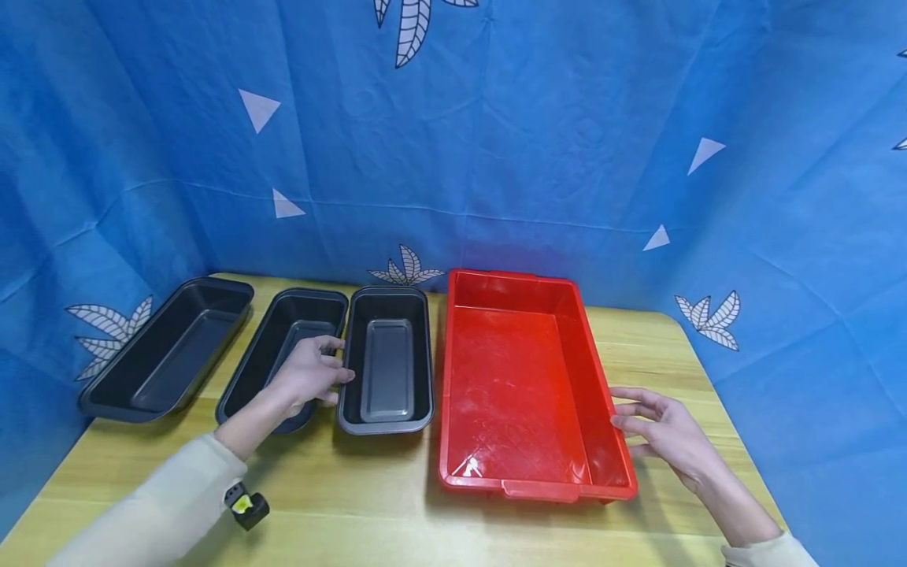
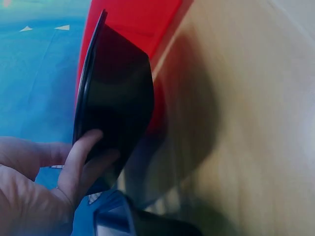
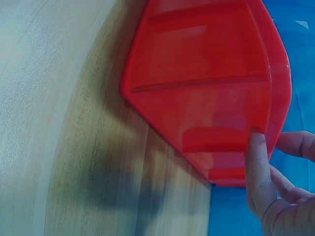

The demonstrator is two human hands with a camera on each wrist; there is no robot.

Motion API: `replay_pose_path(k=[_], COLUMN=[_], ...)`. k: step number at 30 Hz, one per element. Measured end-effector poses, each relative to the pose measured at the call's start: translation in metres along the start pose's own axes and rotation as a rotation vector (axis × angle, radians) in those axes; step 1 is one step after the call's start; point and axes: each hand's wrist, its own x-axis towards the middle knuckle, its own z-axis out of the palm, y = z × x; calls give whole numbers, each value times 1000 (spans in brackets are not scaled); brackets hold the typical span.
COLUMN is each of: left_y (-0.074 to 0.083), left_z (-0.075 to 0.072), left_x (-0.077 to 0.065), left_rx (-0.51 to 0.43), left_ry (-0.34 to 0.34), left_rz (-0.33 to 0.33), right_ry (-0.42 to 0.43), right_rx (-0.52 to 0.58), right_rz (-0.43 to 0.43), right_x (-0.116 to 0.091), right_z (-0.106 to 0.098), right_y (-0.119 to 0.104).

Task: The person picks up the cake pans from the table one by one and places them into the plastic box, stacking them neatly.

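Pinching its 9 o'clock rim, the left hand [image 1: 309, 372] holds one black pan [image 1: 386, 362]; two more black pans [image 1: 177, 346] lie toward 9 o'clock on the tabletop [image 1: 383, 504]. At 3 o'clock sits one red tray [image 1: 520, 394], its 3 o'clock rim gripped by the right hand [image 1: 659, 431]. Only the wrist views show fingers [image 2: 76, 164] against outer walls; the head view shows both containers' inner floors.
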Motion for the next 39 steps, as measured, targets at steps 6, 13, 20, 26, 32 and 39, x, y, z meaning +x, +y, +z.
replay_pose_path(k=[6,13,20,26,32,39], left_y=[9,27,43,54,62,72], left_z=[-10,-14,-9,0,13,33], left_x=[-2,-5,-5,-5,-3,1], left_rx=[-6,-17,-45,-78,-116,-159], left_ry=[6,22,20,-1,-7,-37], left_rz=[15,42,63,81,97,104], right_ry=[-4,-5,-10,-18,-17,-16], right_rx=[7,13,16,14,10,17], right_rz=[-4,-4,-3,-14,-12,-14], right_x=[0,1,1,2,2,2], right_z=[0,-1,-1,-2,-2,-2], right_y=[0,1,0,3,2,1])
